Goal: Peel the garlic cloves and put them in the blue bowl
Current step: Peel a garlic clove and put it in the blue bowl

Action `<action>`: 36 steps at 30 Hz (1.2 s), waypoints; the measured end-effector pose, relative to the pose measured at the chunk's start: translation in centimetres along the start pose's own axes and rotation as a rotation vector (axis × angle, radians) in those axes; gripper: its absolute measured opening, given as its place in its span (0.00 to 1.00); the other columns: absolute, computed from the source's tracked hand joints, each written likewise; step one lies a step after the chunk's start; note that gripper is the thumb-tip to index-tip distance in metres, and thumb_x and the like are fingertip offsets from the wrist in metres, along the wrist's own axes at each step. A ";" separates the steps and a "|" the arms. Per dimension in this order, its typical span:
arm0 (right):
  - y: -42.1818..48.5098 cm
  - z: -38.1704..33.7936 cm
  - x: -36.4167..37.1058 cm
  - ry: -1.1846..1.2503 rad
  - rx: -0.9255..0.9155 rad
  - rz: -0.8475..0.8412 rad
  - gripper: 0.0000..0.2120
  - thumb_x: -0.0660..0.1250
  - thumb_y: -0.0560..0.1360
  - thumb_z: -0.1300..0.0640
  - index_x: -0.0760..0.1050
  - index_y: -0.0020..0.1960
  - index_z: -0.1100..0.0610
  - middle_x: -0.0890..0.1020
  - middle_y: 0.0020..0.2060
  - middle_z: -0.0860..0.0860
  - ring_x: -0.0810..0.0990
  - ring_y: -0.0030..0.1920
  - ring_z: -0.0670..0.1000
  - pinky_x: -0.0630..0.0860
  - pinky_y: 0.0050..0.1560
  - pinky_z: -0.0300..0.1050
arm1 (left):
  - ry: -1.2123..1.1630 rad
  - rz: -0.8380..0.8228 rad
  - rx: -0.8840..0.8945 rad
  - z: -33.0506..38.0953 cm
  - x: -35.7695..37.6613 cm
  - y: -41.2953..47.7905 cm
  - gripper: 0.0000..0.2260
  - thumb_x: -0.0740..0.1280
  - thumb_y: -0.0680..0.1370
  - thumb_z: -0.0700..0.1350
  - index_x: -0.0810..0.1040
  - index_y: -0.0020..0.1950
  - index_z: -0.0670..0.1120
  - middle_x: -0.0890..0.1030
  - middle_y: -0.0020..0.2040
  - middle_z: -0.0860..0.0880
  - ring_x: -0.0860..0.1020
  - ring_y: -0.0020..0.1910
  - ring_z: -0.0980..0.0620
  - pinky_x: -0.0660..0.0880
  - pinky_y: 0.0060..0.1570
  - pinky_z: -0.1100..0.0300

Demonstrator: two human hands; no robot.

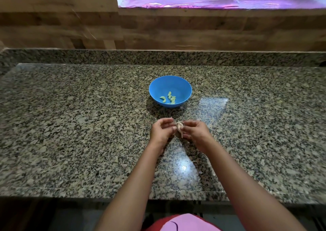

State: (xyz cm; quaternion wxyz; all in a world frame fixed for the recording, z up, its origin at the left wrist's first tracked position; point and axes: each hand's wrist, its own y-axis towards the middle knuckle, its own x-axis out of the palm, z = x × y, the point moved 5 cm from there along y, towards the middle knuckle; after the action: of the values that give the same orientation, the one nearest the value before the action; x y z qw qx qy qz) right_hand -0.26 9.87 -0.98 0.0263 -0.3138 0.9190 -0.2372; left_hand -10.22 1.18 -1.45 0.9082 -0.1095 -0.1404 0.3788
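Observation:
A blue bowl (170, 84) stands on the granite counter (70, 124), with several peeled pale cloves (168, 98) lying in its bottom. Nearer to me, just in front of the bowl, both hands meet above the counter. My left hand (161, 131) and my right hand (195, 131) pinch one garlic clove (180, 127) between their fingertips. Loose papery skin hangs from the clove. Most of the clove is hidden by the fingers.
A raised granite ledge (158, 57) and a wood-look wall (70, 24) run behind the counter. A window sill covered in purple film (211, 3) sits above. Small skin scraps (194, 162) lie on the counter near its front edge (88, 194).

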 end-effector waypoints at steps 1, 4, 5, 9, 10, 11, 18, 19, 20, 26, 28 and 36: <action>-0.2 -0.1 0.0 0.047 0.004 -0.013 0.12 0.65 0.73 0.71 0.72 0.57 0.67 0.80 0.43 0.58 0.81 0.31 0.49 0.78 0.30 0.38 | -0.029 -0.024 -0.010 0.0 0.0 0.0 0.14 0.67 0.73 0.28 0.74 0.57 0.38 0.79 0.46 0.46 0.79 0.46 0.50 0.79 0.41 0.63; -0.8 -0.5 0.0 0.126 0.044 -0.080 0.05 0.63 0.74 0.70 0.74 0.49 0.64 0.83 0.35 0.55 0.82 0.30 0.49 0.78 0.29 0.40 | -0.164 -0.146 -0.089 0.0 0.5 -0.3 0.15 0.64 0.75 0.29 0.73 0.61 0.38 0.79 0.47 0.46 0.79 0.43 0.50 0.79 0.38 0.63; -0.9 -0.6 0.0 0.146 0.061 -0.107 0.05 0.63 0.75 0.70 0.74 0.48 0.63 0.83 0.33 0.55 0.82 0.29 0.49 0.78 0.29 0.40 | -0.177 -0.181 -0.110 0.1 0.6 -0.4 0.14 0.64 0.76 0.30 0.73 0.61 0.39 0.80 0.47 0.46 0.80 0.42 0.51 0.79 0.37 0.63; -1.0 -1.0 -0.3 0.154 0.082 -0.123 0.03 0.65 0.74 0.68 0.74 0.47 0.66 0.83 0.34 0.57 0.82 0.31 0.52 0.80 0.31 0.43 | -0.231 -0.252 -0.154 0.4 0.7 -0.3 0.09 0.64 0.76 0.32 0.76 0.54 0.42 0.82 0.45 0.46 0.82 0.37 0.54 0.80 0.39 0.61; -1.1 -1.1 -0.4 0.126 0.072 -0.109 0.02 0.65 0.74 0.68 0.74 0.46 0.66 0.83 0.34 0.58 0.82 0.31 0.52 0.80 0.32 0.44 | -0.258 -0.244 -0.160 0.4 0.7 -0.3 0.09 0.65 0.75 0.32 0.75 0.53 0.42 0.82 0.44 0.46 0.82 0.36 0.53 0.80 0.38 0.61; -1.1 -1.3 -0.4 0.098 0.058 -0.100 0.01 0.64 0.74 0.68 0.75 0.45 0.66 0.82 0.35 0.58 0.82 0.31 0.53 0.80 0.33 0.44 | -0.275 -0.231 -0.160 0.4 0.7 -0.2 0.08 0.65 0.75 0.31 0.74 0.52 0.42 0.83 0.42 0.45 0.82 0.36 0.53 0.80 0.37 0.61; -1.3 -1.9 -0.5 -0.071 -0.076 -0.097 0.04 0.68 0.72 0.67 0.76 0.47 0.65 0.82 0.40 0.58 0.82 0.35 0.51 0.80 0.40 0.44 | -0.298 -0.194 -0.127 0.7 0.9 0.1 0.09 0.66 0.74 0.30 0.73 0.50 0.41 0.80 0.44 0.42 0.82 0.36 0.50 0.80 0.36 0.60; -1.4 -2.1 -0.4 -0.100 -0.107 -0.100 0.05 0.69 0.71 0.66 0.77 0.46 0.65 0.82 0.40 0.58 0.81 0.35 0.50 0.79 0.39 0.42 | -0.296 -0.209 -0.119 0.8 0.9 0.2 0.10 0.66 0.74 0.30 0.74 0.51 0.41 0.80 0.44 0.42 0.82 0.36 0.51 0.81 0.36 0.61; -1.5 -2.3 -0.3 -0.126 -0.135 -0.101 0.04 0.70 0.70 0.66 0.78 0.45 0.64 0.82 0.39 0.57 0.81 0.35 0.50 0.79 0.38 0.41 | -0.296 -0.232 -0.112 0.8 0.9 0.4 0.10 0.66 0.74 0.30 0.75 0.53 0.41 0.80 0.45 0.42 0.82 0.37 0.51 0.80 0.37 0.62; -1.5 -3.4 -0.1 -0.255 -0.221 -0.088 0.02 0.71 0.70 0.65 0.79 0.42 0.62 0.81 0.37 0.56 0.79 0.35 0.49 0.78 0.37 0.38 | -0.238 -0.264 -0.081 1.5 1.1 0.7 0.09 0.66 0.73 0.29 0.78 0.50 0.39 0.80 0.45 0.42 0.82 0.36 0.52 0.80 0.40 0.62; -1.4 -3.5 0.0 -0.258 -0.223 -0.094 0.03 0.71 0.70 0.66 0.78 0.43 0.64 0.81 0.36 0.56 0.78 0.35 0.50 0.77 0.37 0.38 | -0.254 -0.254 -0.088 1.5 1.1 0.7 0.08 0.66 0.73 0.29 0.78 0.49 0.38 0.80 0.44 0.42 0.82 0.36 0.52 0.80 0.42 0.62; -1.0 -2.8 -0.7 -0.213 -0.168 -0.106 0.07 0.65 0.73 0.71 0.75 0.49 0.73 0.80 0.35 0.59 0.80 0.28 0.47 0.79 0.33 0.37 | -0.226 -0.237 -0.122 0.7 1.1 0.6 0.11 0.64 0.74 0.28 0.76 0.56 0.34 0.83 0.39 0.44 0.83 0.36 0.52 0.81 0.40 0.61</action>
State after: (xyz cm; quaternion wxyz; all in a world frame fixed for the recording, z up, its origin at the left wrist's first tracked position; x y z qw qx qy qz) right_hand 0.29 10.73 1.90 0.0850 -0.3863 0.9098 -0.1258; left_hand -10.13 2.47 -0.79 0.9165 -0.1036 -0.2764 0.2700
